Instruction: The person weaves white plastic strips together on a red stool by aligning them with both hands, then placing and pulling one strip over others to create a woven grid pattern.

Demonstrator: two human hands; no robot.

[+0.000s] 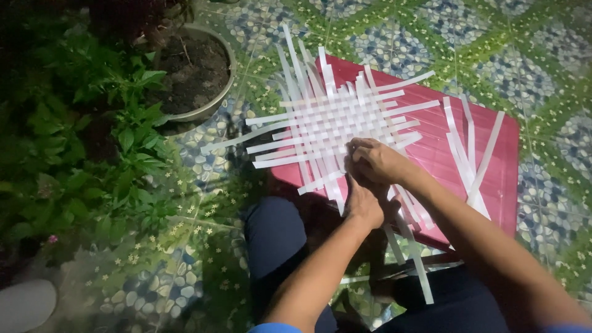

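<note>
Hands at the edge of a woven strip mat

At frame centre, the left hand point(364, 206) and right hand point(377, 161) close together, fingers curled pinching white strips at the lower right edge of the woven mat point(336, 126) lying on a red stool point(493, 179).

I have both forearms extended forward and converging near the centre of view. My right hand point(374, 161) sits above, fingers curled downward, knuckles up. My left hand point(364, 206) lies directly beneath it, touching it, palm down, its fingers hidden under the right hand.
</note>
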